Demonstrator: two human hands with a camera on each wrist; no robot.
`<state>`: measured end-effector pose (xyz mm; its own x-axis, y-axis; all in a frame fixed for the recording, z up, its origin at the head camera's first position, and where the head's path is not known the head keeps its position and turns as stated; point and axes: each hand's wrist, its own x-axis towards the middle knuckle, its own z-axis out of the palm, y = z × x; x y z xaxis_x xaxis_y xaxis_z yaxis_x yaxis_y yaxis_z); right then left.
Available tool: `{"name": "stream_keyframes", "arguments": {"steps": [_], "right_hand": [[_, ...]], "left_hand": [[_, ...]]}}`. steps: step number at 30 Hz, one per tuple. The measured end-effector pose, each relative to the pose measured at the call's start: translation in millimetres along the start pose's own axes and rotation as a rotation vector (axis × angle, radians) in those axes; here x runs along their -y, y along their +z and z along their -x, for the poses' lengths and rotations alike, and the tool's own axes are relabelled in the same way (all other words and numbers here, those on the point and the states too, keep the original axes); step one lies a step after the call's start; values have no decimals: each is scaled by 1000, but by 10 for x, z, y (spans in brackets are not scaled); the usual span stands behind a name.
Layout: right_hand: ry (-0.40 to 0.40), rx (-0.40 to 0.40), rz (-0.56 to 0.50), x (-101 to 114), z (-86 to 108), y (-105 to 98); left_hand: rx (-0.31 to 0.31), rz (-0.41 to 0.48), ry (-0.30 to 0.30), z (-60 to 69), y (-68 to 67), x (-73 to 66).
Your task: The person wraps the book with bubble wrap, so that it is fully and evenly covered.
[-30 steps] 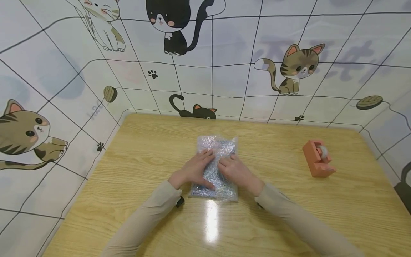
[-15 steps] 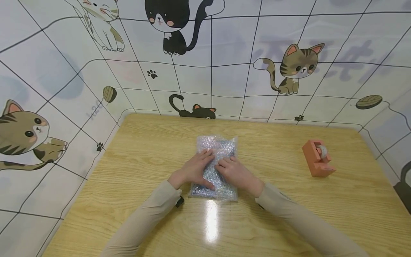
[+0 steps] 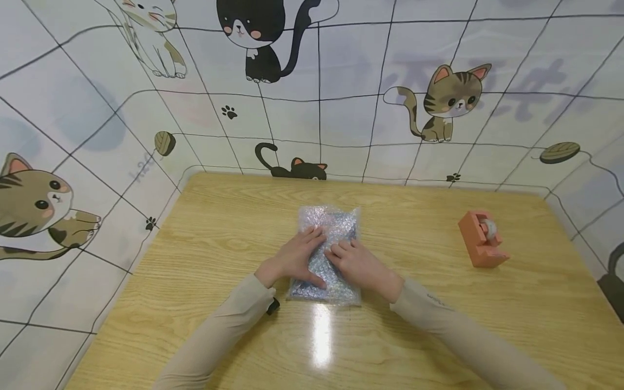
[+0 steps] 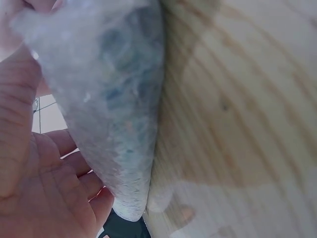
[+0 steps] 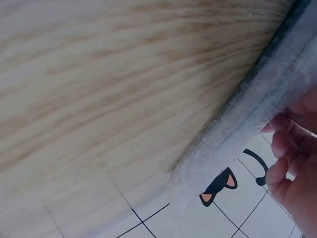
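A flat package in clear bubble wrap [image 3: 336, 292] lies on the wooden table, something bluish inside showing faintly through the plastic. My left hand [image 3: 294, 258] rests on its left part, fingers spread and thumb stretched toward the near end. On the right part sits my right hand [image 3: 358, 264], its fingers curled and their tips at the bubble wrap near the middle. The right wrist view shows thumb and fingertips of the right hand [image 5: 297, 158] close together at the wrap [image 5: 233, 124]. In the left wrist view the wrapped side [image 4: 114, 99] stands beside the left palm [image 4: 49, 188].
A coral tape dispenser [image 3: 480, 241] with a roll of clear tape stands on the right of the table [image 3: 414, 227]. Behind and to the left hangs a cat-patterned wall covering [image 3: 351, 65]. Light glares on the table in front of the package.
The fingers of my right hand have shifted slightly left across the bubble wrap. My left hand and the package stay where they were.
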<state>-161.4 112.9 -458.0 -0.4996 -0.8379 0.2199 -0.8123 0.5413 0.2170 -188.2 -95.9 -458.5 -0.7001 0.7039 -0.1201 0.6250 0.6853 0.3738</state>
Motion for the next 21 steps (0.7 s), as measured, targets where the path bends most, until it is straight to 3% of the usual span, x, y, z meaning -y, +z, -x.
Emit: {"name": "stream_keyframes", "arguments": {"steps": [8,17,21], "right_hand": [[29,24,-78,7,82,-5],[60,-65,-227,11,175,-11],[83,-58,-270,17,197,-12]], "left_hand": [[-16,1,16,9,11,0],[-13,-4,17,7,-4,-12],[-14,-2,19,8,2,0]]}}
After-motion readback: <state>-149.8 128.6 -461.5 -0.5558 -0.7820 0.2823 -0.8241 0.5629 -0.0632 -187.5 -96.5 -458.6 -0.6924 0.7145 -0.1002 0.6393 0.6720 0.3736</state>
